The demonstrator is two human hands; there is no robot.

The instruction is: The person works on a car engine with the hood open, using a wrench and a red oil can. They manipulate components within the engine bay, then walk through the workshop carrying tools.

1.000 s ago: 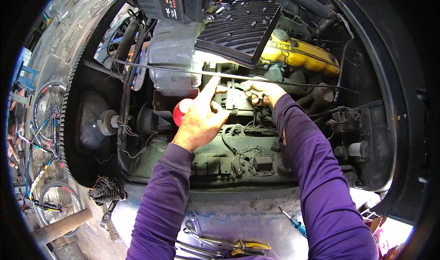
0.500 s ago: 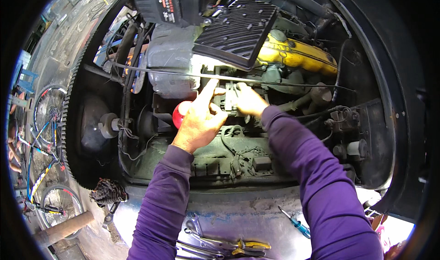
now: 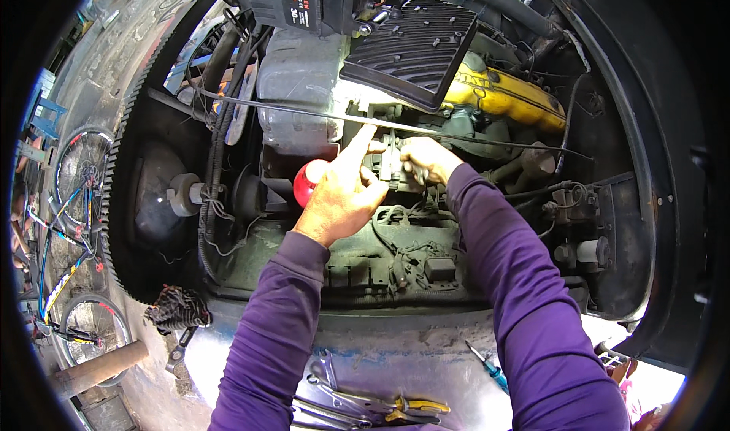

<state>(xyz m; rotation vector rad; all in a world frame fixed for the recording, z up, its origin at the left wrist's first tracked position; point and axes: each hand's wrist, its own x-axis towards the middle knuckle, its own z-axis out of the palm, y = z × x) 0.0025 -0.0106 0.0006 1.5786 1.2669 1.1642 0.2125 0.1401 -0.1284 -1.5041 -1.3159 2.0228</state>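
Over the engine bay, my left hand [image 3: 344,199] reaches in with its index finger stretched toward a long thin rod [image 3: 327,115]. Its thumb stands apart, and the other fingers bend against the near side of a pale metal engine part [image 3: 391,162]. On that part's right side is my right hand [image 3: 432,160], fingers curled in; whatever they grip is too small to make out. Close behind my left hand sits a round red object [image 3: 307,182], partly covered by it. A bright light falls on the metal part.
A black ribbed panel [image 3: 411,51] and a battery [image 3: 308,4] lie beyond my hands. Right of them is a yellow engine cover [image 3: 502,96]. Several spanners [image 3: 334,408], yellow-handled pliers [image 3: 414,410] and a screwdriver [image 3: 490,366] rest on the front ledge.
My right hand has drawn slightly back to the right from the metal part, its fingers now curled. The left hand keeps nearly the same pose. The whole view has shifted a little.
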